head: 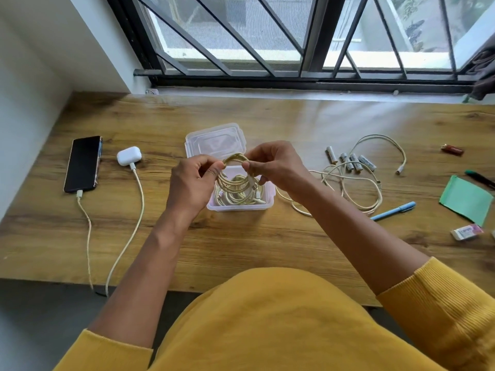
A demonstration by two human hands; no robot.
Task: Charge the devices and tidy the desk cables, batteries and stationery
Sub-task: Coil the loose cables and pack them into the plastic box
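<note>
**Coiling a cable over a box at a window desk**

Wooden desk [241, 250] below a barred window. Left hand [191, 183] and right hand [276, 167] each pinch a coiled yellow cable [235, 159] above a clear plastic box [241, 206] holding more coils. Left: phone [83, 163] and earbud case [129, 155], both plugged in. Right: loose cables [348, 180], batteries [351, 160], blue pen [393, 211].

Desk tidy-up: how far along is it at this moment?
Done: the phone and earbud case each have a cable plugged in. In hand: the left hand and right hand hold a coiled cable over the clear box, which already holds coiled cable. Left: loose cables, batteries, blue pen, eraser.
</note>
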